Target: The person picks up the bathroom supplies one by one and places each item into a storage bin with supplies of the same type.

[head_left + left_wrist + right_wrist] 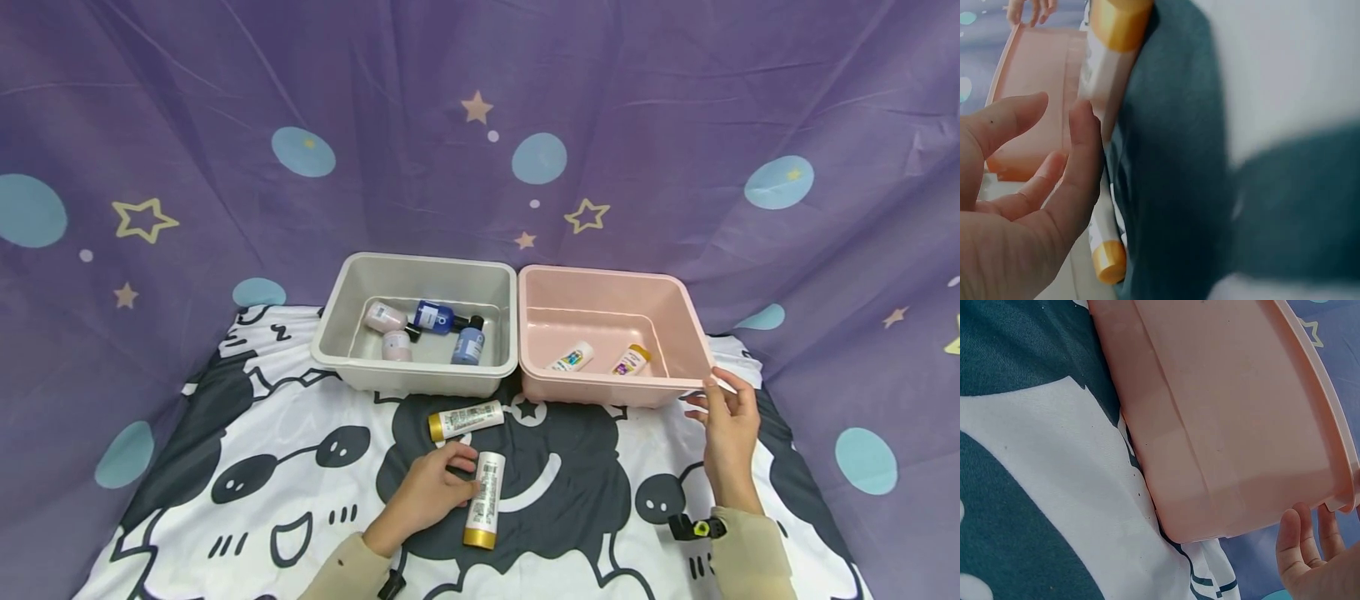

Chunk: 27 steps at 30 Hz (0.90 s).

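My left hand (431,492) is beside a white cylindrical tube with a gold cap (486,500), its fingertips right at the tube's left side. In the left wrist view a gap shows between thumb and fingers (1088,125). A second gold-capped white tube (467,421) lies crosswise just beyond that hand, in front of the grey bin. My right hand (731,433) holds the near right corner of the pink bin (592,387) by its rim. From the right wrist, fingers (1288,540) show against the bin's outer wall below the rim.
Inside the pink bin lie two smaller white tubes, one plain-ended (573,357) and one gold-capped (632,360). The adjoining grey bin (420,379) contains several small bottles, pink and blue (468,343), with black caps. A patterned black-and-white cloth (300,508) covers the surface; a purple curtain (405,167) hangs behind.
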Each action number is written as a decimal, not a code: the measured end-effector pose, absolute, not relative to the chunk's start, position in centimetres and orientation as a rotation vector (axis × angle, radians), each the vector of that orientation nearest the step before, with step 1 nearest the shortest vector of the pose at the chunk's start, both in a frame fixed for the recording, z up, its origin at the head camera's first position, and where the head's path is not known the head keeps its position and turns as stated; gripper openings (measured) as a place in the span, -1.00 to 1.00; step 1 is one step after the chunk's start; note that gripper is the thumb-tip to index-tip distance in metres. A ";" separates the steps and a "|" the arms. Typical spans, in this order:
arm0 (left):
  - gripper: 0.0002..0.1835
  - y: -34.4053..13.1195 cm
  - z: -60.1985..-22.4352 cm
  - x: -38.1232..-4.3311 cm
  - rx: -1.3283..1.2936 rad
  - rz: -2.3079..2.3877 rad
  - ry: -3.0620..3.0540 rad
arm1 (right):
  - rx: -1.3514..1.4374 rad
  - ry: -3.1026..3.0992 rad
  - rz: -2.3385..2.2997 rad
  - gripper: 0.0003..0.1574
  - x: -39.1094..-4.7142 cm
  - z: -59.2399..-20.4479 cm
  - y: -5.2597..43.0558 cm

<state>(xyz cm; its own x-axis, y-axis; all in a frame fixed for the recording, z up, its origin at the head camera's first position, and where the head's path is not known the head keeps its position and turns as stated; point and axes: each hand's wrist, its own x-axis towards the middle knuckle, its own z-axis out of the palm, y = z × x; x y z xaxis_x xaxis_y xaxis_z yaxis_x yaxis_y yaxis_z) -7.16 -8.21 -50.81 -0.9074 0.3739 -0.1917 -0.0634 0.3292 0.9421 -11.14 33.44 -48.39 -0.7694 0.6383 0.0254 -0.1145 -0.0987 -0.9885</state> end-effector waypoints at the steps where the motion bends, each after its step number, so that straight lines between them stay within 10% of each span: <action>1: -0.57 -8.1 -50.9 -7.1 0.271 1.600 2.228 | -0.575 -1.669 1.916 -0.64 -11.1 -48.4 33.4; 27: -0.37 -6.1 -51.4 -6.5 0.330 1.311 2.486 | -0.531 -1.680 1.905 -0.61 -11.0 -48.3 33.2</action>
<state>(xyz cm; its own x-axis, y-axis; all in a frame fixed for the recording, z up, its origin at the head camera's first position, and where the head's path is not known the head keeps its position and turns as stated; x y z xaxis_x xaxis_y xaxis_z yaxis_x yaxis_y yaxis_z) -6.49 -6.13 -51.38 -0.9254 0.3418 -0.1637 0.0579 0.5544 0.8302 -10.95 33.23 -48.33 -0.7765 0.6274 0.0582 -0.1362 -0.0769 -0.9877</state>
